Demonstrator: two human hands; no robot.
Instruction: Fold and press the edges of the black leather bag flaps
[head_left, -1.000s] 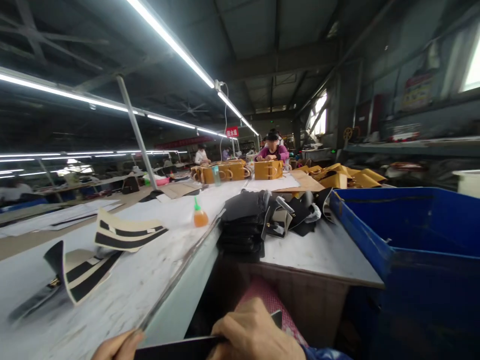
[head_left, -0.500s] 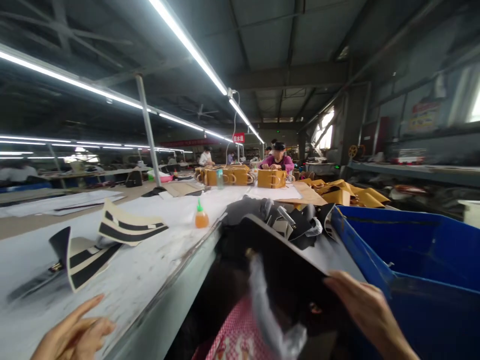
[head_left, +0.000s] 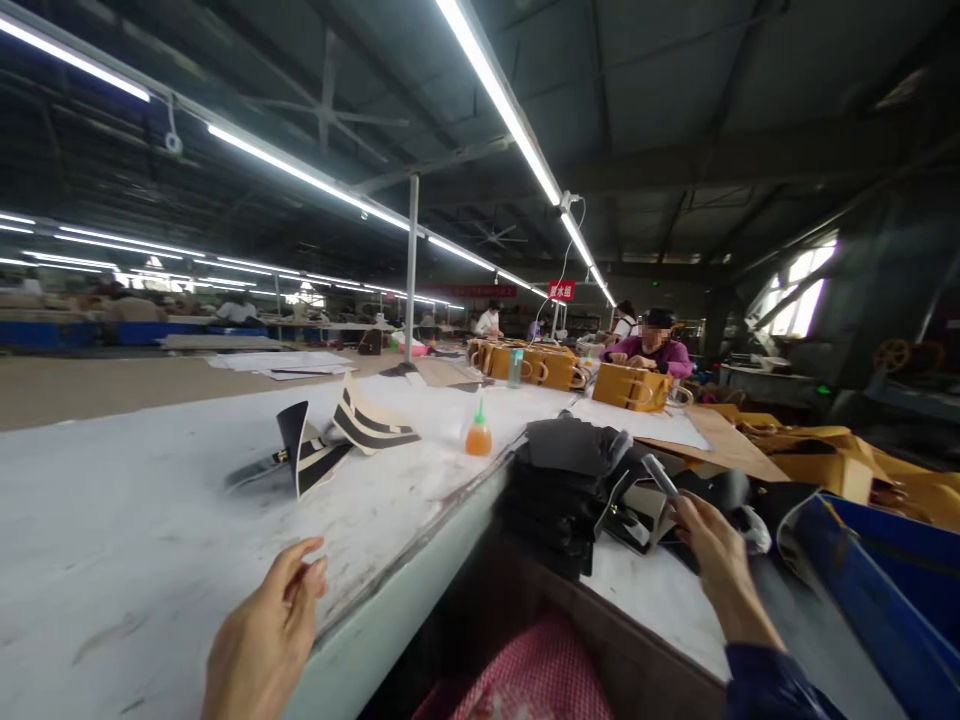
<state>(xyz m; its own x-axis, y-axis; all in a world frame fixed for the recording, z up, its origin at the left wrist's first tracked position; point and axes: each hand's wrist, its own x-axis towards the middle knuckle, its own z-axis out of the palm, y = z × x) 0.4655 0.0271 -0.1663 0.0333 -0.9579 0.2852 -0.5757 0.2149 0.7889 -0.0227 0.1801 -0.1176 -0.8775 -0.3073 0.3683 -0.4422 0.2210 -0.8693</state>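
My left hand (head_left: 266, 625) hovers over the near edge of the white-covered table, fingers loosely bent and apart, holding nothing. My right hand (head_left: 712, 550) is closed around a grey wrapped bag handle (head_left: 660, 476) at the pile on the right. Black bag panels (head_left: 634, 520) with cream backs lie in that pile, just beside the hand. A stack of black pieces (head_left: 551, 500) stands to its left. On the table, curved cream-and-black panels (head_left: 375, 425) rest beyond my left hand, one with a dark strap attached.
A glue bottle (head_left: 478, 435) with orange liquid and a green tip stands on the table. Farther back are tan bags (head_left: 630, 387) and a co-worker in purple (head_left: 671, 358). A blue bin (head_left: 892, 570) is at right, a pink checked cloth (head_left: 525, 670) below me.
The view has turned left. The large black panel that my right hand held over my lap no longer shows there; that hand is now at the pile. My left hand stays empty.
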